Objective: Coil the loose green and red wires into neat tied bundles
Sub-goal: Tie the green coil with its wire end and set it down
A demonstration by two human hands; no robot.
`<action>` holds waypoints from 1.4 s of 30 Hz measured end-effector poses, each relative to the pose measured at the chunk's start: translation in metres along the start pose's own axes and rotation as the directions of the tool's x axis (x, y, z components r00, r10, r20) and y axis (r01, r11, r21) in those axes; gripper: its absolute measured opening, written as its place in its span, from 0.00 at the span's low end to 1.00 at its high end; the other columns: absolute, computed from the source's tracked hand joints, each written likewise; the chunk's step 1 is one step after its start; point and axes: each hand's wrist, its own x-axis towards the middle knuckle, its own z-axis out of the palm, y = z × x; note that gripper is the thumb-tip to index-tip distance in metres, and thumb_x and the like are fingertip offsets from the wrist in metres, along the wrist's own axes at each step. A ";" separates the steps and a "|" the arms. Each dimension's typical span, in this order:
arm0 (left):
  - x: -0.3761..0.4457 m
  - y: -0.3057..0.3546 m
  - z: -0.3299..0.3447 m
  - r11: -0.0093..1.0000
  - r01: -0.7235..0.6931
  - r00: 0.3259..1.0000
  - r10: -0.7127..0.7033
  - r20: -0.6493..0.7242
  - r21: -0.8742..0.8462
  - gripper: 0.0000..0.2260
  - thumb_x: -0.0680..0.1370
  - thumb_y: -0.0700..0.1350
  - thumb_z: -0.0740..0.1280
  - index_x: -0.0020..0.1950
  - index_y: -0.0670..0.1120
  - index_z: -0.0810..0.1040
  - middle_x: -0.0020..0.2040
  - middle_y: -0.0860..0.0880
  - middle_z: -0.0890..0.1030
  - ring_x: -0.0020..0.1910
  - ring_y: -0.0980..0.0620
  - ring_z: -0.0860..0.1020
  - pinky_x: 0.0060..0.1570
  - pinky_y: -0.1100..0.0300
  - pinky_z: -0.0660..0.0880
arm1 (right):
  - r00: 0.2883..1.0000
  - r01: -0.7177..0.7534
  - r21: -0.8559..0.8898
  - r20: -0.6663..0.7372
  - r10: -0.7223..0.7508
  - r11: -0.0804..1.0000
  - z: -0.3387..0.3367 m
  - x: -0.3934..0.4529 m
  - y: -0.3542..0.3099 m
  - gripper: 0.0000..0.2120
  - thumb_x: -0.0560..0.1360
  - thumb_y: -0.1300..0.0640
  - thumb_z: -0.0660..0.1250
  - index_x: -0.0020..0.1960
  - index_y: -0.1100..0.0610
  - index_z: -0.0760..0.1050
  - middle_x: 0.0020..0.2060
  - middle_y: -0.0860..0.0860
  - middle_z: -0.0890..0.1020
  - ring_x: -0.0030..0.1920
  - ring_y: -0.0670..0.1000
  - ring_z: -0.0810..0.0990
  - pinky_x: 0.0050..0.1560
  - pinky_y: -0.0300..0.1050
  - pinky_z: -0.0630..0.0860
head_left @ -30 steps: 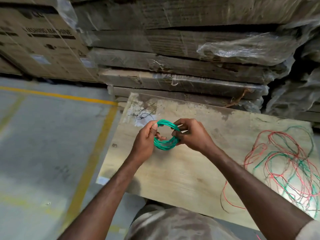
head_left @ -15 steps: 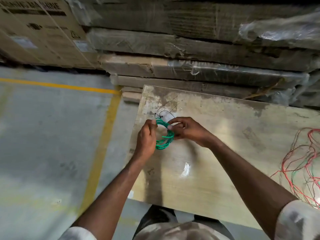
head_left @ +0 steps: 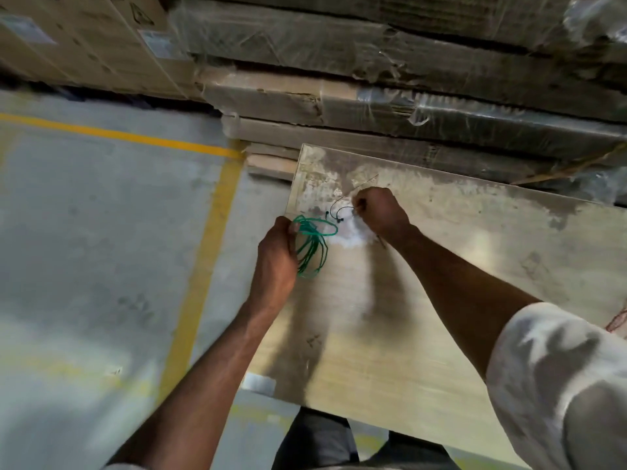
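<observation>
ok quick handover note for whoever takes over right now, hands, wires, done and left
Left hand grips the green coil at the board's left edge; its loops are loose and untied.
Right hand pinches at the black ties lying on the board.
Done: green wire coiled.
Left: tie the coil, then bundle the red wire, barely showing at the right edge.

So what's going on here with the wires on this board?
A person stands at a wooden board, bundling wire. The left hand grips a coil of green wire at one side, its loops fanning out a bit. The right hand reaches to the thin black cable ties lying on the board and pinches one. The coil isn't tied yet. A little red wire shows at the right edge.
</observation>
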 end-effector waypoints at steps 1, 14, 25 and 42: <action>-0.001 -0.001 0.000 1.000 0.005 1.000 -0.006 0.011 0.003 0.12 0.90 0.48 0.57 0.49 0.45 0.70 0.34 0.54 0.73 0.32 0.48 0.72 0.35 0.53 0.57 | 1.000 -0.002 -0.026 0.009 0.002 1.000 0.002 0.000 -0.002 0.08 0.75 0.66 0.68 0.45 0.58 0.85 0.46 0.59 0.87 0.49 0.61 0.86 0.52 0.51 0.82; -0.006 0.010 0.002 0.998 -0.041 0.999 0.041 -0.001 -0.057 0.15 0.88 0.56 0.56 0.51 0.47 0.72 0.44 0.47 0.80 0.42 0.43 0.81 0.39 0.43 0.82 | 0.994 -0.082 -0.148 -0.078 0.071 0.985 0.002 0.010 -0.017 0.12 0.83 0.56 0.64 0.58 0.63 0.81 0.54 0.65 0.85 0.56 0.67 0.85 0.51 0.55 0.81; -0.027 0.027 0.005 0.998 -0.059 0.997 0.058 -0.044 -0.023 0.19 0.89 0.59 0.53 0.54 0.46 0.73 0.46 0.47 0.79 0.43 0.47 0.78 0.41 0.49 0.80 | 0.999 0.054 -0.180 0.003 -0.054 0.982 -0.004 -0.016 0.005 0.08 0.73 0.66 0.67 0.47 0.56 0.82 0.49 0.57 0.84 0.49 0.62 0.84 0.45 0.51 0.81; -0.041 0.041 0.005 0.983 -0.182 0.982 0.184 -0.049 0.038 0.17 0.89 0.56 0.56 0.61 0.46 0.78 0.50 0.46 0.79 0.43 0.42 0.80 0.40 0.45 0.82 | 0.973 0.084 0.076 -0.224 -0.065 0.994 -0.047 -0.101 -0.005 0.08 0.82 0.60 0.64 0.56 0.53 0.81 0.46 0.55 0.87 0.45 0.61 0.84 0.43 0.53 0.80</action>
